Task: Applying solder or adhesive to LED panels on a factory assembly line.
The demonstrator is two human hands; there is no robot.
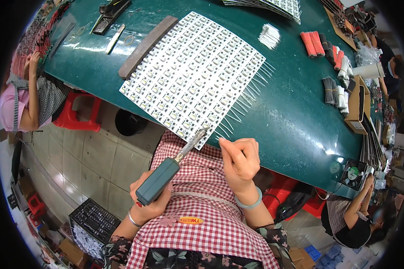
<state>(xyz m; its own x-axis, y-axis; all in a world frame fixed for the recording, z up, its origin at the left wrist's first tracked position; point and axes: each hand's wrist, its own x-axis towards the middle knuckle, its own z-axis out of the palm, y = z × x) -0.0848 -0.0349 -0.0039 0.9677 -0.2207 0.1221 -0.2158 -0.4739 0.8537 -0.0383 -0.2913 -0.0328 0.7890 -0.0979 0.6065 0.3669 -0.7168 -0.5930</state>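
Observation:
My left hand (156,207) is wrapped round the dark green handle of a soldering iron (158,181). Its metal tip touches or hovers just over the near corner of a white circuit board panel (191,74), which is covered in rows of small components. Just right of that corner, my right hand (241,162) is closed in a pinch on a thin white wire (218,137), of which only a short end shows. Several white wires (251,93) stick out along the panel's right edge. A dark bar (148,47) lies across the panel's far-left edge.
On the green table (296,121) lie a bunch of white wires (269,36), red wire bundles (312,44) and grey bundles (331,90). A small fan (353,173) stands at the right. Co-workers sit at left and right; a red stool (78,112) stands at left.

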